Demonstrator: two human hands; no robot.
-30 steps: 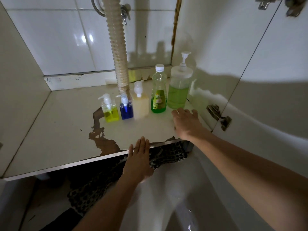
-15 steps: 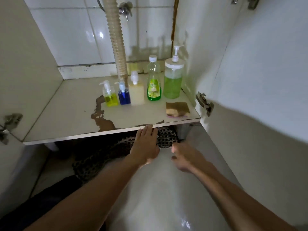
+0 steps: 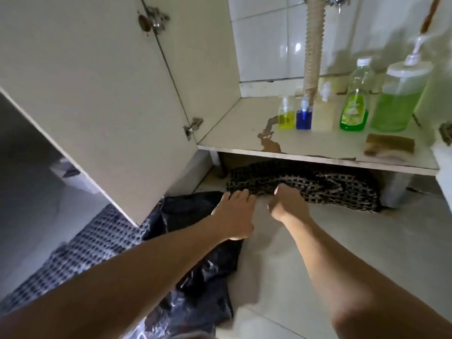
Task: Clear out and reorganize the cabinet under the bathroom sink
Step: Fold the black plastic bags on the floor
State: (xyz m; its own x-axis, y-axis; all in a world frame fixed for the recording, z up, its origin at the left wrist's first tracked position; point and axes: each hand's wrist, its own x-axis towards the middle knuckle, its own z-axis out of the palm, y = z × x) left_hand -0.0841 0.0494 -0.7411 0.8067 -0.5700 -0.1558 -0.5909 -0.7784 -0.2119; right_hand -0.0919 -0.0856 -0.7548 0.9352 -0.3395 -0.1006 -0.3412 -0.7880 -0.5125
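The cabinet shelf [image 3: 318, 156] carries a row of bottles: a small yellow pump bottle [image 3: 286, 118], a blue one [image 3: 304, 117], a pale cream pump bottle [image 3: 322, 116], a green dish soap bottle [image 3: 354, 111] and a large green pump dispenser [image 3: 396, 106]. A brown sponge [image 3: 389, 144] lies near the shelf's front right. Below the shelf a dark patterned cloth [image 3: 318, 185] is bunched on the floor. My left hand [image 3: 234, 211] lies with fingers spread at its near edge. My right hand [image 3: 286, 204] is curled on that edge, thumb up.
The left cabinet door [image 3: 97, 81] stands wide open. A ribbed drain hose [image 3: 313, 45] drops to the shelf behind the bottles. A black plastic bag [image 3: 195, 277] lies on the floor under my left arm, beside a checkered mat [image 3: 85, 248]. A hinge [image 3: 446, 133] sticks out at the right.
My right hand lifted off the shelf, leaving the sponge there. Both hands dropped from the shelf's front edge to the patterned cloth below. The view swung left.
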